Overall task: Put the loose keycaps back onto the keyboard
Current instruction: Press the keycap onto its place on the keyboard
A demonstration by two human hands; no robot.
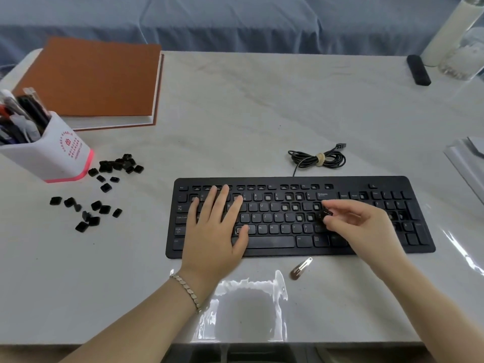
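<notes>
Black keyboard (379,184), several sockets bare. Left hand (214,231) flat on its left keys, fingers spread; right hand (366,224) pinching one black keycap (326,213) over the letter block's right end. Loose keycaps (106,187) scattered left of the keyboard, beside a white pen holder (52,155).

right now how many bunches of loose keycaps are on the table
2. The far bunch lies beside the pen cup, the near bunch closer to the front edge, both left of the keyboard. One more keycap is pinched in the right hand.
</notes>
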